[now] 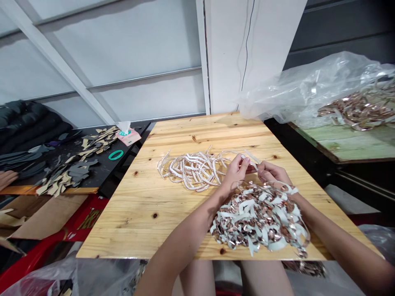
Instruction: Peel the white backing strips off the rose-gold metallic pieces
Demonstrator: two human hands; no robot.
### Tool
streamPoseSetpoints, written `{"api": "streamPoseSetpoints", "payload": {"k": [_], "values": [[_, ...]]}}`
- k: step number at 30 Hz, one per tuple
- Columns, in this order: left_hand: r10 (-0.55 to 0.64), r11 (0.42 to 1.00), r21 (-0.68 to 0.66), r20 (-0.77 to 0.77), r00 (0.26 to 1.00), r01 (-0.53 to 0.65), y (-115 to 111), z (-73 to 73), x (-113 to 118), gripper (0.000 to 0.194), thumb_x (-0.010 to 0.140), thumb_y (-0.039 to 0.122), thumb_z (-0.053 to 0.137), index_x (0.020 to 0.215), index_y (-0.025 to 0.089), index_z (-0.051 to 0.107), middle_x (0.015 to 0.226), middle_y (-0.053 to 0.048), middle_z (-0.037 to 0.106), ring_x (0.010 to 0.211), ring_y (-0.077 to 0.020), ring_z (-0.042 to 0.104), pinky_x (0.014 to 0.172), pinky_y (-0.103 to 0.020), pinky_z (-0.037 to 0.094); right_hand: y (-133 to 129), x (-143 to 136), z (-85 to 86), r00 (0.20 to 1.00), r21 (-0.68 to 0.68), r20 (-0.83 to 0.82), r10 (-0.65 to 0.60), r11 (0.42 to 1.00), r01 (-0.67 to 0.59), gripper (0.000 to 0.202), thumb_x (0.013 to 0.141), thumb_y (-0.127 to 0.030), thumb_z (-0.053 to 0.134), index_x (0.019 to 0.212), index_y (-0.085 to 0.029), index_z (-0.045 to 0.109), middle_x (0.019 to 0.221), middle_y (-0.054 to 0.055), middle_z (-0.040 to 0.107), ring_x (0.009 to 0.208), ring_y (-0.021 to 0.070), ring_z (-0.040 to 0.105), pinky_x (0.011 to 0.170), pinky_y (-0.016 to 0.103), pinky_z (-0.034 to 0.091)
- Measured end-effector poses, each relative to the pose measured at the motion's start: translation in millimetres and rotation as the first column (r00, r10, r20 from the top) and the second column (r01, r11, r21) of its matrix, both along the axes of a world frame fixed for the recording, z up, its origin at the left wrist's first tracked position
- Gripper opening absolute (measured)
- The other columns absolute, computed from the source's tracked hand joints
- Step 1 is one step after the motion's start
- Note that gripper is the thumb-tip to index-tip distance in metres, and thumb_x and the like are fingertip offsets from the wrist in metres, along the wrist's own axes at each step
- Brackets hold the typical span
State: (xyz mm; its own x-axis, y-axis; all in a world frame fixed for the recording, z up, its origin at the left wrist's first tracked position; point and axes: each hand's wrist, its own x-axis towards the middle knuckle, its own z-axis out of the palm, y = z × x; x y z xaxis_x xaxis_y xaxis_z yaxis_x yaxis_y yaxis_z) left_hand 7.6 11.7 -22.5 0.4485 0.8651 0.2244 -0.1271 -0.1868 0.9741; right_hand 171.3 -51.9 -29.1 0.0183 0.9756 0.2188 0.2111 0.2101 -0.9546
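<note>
Just beyond a heap of curled metallic rose-gold and pale strips, my two hands meet over the wooden table. My left hand is closed, thumb against fingers, on a thin pale strip. Close beside it, my right hand has its fingers closed around the other end of this strip. Further left on the table lies a loose pile of long white-and-copper strips; one strip trails from it toward my left hand.
At left, a black table bears grey and tan cut pieces, a green ring and a tissue pack. Another person's hand shows at its far left. Clear plastic and more metallic strips lie on a board at right.
</note>
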Motion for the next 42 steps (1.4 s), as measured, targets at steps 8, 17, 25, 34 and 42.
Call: {"api": "streamPoseSetpoints", "payload": {"k": [8,17,25,34,42], "values": [[-0.064,0.945,-0.285,0.319,0.946,0.16,-4,4.3,7,0.047,0.083,0.062,0.07,0.091,0.022,0.046,0.08,0.001,0.061,0.081,-0.0227,0.071,0.085,-0.045,0.059,-3,2,5.0,0.999,0.008,-0.04,0.036,0.999,-0.035,0.033,0.093,-0.046,0.061,0.07,-0.023,0.054,0.063,0.0,0.048,0.055,0.0158,0.04,0.048,0.029,0.032],[-0.023,0.903,-0.393,0.356,0.934,0.172,2,-0.4,7,0.046,0.081,0.059,0.073,0.091,0.022,0.047,0.08,-0.001,0.068,0.094,-0.0297,0.075,0.093,-0.052,0.057,-7,1,11.4,0.975,0.085,-0.182,0.127,0.99,-0.113,0.027,0.089,-0.036,0.066,0.067,-0.022,0.058,0.065,0.002,0.052,0.059,0.018,0.048,0.055,0.032,0.038],[0.044,0.926,-0.357,0.432,0.901,0.126,4,2.2,6,0.042,0.084,0.055,0.071,0.091,0.024,0.044,0.078,0.003,0.064,0.085,-0.0269,0.077,0.093,-0.051,0.058,-3,2,36.0,0.872,0.207,-0.485,0.068,0.978,0.039,0.009,0.077,-0.027,0.07,0.087,-0.025,0.07,0.082,0.004,0.062,0.063,0.0187,0.055,0.048,0.031,0.045],[0.113,0.92,-0.38,0.485,0.867,0.093,3,5.6,4,0.049,0.083,0.06,0.073,0.092,0.022,0.044,0.087,-0.003,0.071,0.082,-0.0246,0.077,0.091,-0.047,0.06,-66,7,69.1,0.982,0.455,0.163,0.096,0.876,-0.161,0.028,0.093,-0.018,0.063,0.108,-0.033,0.081,0.117,0.006,0.075,0.119,0.0337,0.065,0.103,0.053,0.051],[0.097,0.95,-0.304,0.509,0.855,0.073,2,17.7,-2,0.049,0.085,0.062,0.07,0.094,0.022,0.042,0.089,-0.002,0.071,0.082,-0.023,0.078,0.091,-0.046,0.06,-111,3,35.1,0.963,-0.037,-0.089,0.255,0.965,-0.259,0.083,0.089,-0.08,0.015,0.145,-0.038,0.06,0.152,0.001,0.054,0.146,0.0394,0.042,0.118,0.057,0.039]]}}
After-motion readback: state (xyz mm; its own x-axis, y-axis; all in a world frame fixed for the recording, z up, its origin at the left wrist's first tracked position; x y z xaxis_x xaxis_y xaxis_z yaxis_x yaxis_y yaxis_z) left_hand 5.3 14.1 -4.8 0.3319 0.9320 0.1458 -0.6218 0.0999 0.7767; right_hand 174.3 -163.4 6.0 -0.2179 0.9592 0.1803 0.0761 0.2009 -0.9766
